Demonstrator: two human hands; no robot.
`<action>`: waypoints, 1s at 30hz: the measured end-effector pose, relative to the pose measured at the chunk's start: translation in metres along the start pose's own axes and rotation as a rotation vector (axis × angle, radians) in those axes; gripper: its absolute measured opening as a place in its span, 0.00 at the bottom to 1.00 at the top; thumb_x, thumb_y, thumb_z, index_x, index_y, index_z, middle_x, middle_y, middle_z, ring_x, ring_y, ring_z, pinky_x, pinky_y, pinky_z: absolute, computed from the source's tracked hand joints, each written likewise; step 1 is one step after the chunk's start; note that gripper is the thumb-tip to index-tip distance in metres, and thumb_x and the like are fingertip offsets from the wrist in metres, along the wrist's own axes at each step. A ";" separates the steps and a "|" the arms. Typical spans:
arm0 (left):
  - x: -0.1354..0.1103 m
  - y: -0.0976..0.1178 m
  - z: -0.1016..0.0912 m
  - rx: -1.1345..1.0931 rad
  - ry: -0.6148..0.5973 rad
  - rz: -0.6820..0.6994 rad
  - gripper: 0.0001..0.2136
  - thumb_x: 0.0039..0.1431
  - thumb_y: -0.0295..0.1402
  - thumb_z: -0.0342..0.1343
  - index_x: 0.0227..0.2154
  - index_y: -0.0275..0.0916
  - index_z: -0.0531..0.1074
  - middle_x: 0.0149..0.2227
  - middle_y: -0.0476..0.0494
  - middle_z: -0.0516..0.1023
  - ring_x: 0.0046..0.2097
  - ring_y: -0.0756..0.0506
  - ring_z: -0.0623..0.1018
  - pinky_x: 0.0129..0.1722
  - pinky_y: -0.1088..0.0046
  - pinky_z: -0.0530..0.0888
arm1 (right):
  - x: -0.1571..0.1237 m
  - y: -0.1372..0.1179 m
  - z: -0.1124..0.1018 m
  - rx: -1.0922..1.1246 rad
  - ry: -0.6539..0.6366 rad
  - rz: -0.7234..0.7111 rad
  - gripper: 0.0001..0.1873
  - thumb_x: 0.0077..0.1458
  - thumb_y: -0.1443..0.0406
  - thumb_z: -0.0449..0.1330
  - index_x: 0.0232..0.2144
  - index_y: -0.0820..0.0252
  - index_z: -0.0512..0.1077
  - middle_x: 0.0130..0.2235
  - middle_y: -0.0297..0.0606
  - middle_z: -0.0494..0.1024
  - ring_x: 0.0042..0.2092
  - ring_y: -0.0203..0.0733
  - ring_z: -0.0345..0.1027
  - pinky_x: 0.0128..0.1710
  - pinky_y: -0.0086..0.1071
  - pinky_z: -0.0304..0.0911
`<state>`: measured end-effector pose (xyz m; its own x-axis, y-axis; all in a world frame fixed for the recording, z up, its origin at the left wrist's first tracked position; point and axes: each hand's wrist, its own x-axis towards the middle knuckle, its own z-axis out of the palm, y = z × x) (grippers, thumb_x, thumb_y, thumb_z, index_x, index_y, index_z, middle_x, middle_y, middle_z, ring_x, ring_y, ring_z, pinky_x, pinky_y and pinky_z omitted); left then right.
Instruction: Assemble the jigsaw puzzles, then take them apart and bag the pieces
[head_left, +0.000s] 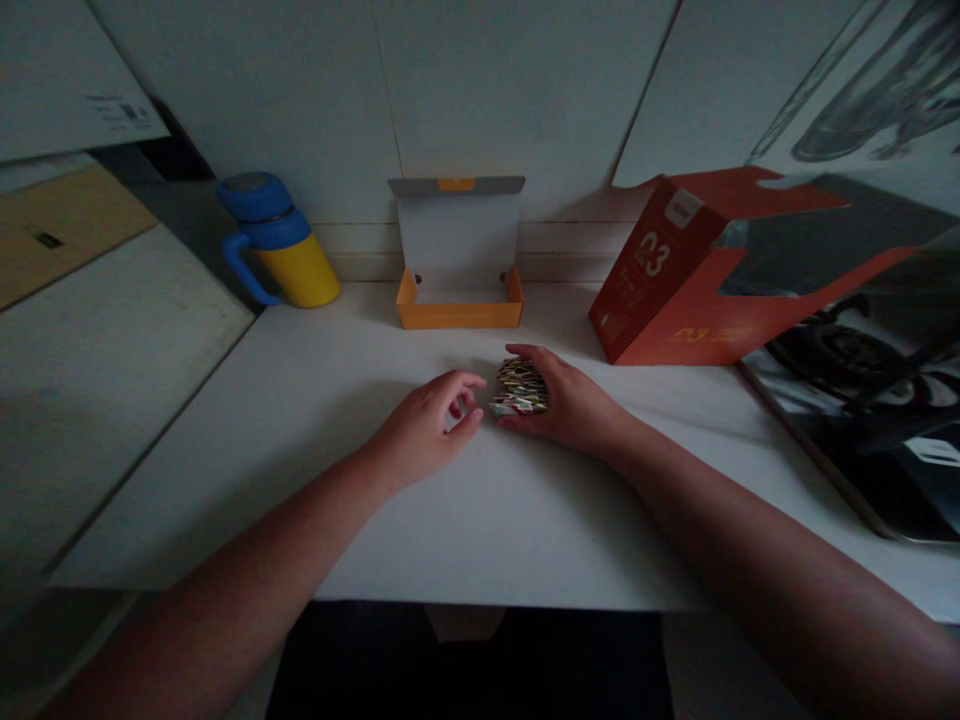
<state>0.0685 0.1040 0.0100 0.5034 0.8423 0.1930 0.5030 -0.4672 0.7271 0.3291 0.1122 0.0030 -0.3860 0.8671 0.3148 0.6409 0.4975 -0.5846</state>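
A stack of small patterned cards or packets [520,388] stands on edge on the white table [480,510]. My right hand [570,400] is curled around its right side, gripping it. My left hand [427,430] rests on the table just left of the stack, fingers bent toward it, thumb and forefinger nearly pinched; whether they hold anything is unclear. An open orange box [459,300] with its grey lid raised stands behind the hands, against the wall.
A blue-and-yellow mug with a lid [281,245] stands at the back left. A large red carton [675,275] lies at the back right, beside a black stove top [862,400]. The table's front edge is near my forearms.
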 end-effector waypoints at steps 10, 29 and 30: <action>-0.003 0.009 -0.006 0.265 -0.257 0.054 0.07 0.69 0.32 0.55 0.37 0.40 0.77 0.27 0.51 0.78 0.27 0.50 0.73 0.30 0.72 0.60 | 0.000 -0.002 0.002 0.003 0.011 0.019 0.50 0.49 0.51 0.77 0.69 0.54 0.63 0.62 0.52 0.76 0.61 0.60 0.75 0.61 0.54 0.71; -0.004 0.008 -0.006 0.293 -0.294 0.049 0.06 0.68 0.32 0.55 0.40 0.40 0.77 0.31 0.49 0.80 0.30 0.49 0.75 0.31 0.71 0.60 | 0.000 -0.005 -0.001 0.016 0.014 0.057 0.52 0.48 0.52 0.78 0.69 0.54 0.62 0.62 0.51 0.77 0.60 0.59 0.75 0.61 0.51 0.71; -0.004 0.007 -0.006 0.295 -0.296 0.047 0.06 0.68 0.32 0.55 0.39 0.40 0.77 0.31 0.49 0.80 0.30 0.49 0.75 0.31 0.71 0.60 | 0.000 -0.005 -0.001 0.016 0.013 0.059 0.52 0.48 0.52 0.78 0.69 0.54 0.62 0.62 0.51 0.77 0.60 0.58 0.75 0.61 0.51 0.71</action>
<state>0.0662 0.0989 0.0182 0.6892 0.7245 -0.0075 0.6325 -0.5965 0.4941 0.3262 0.1098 0.0067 -0.3390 0.8954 0.2886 0.6517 0.4447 -0.6144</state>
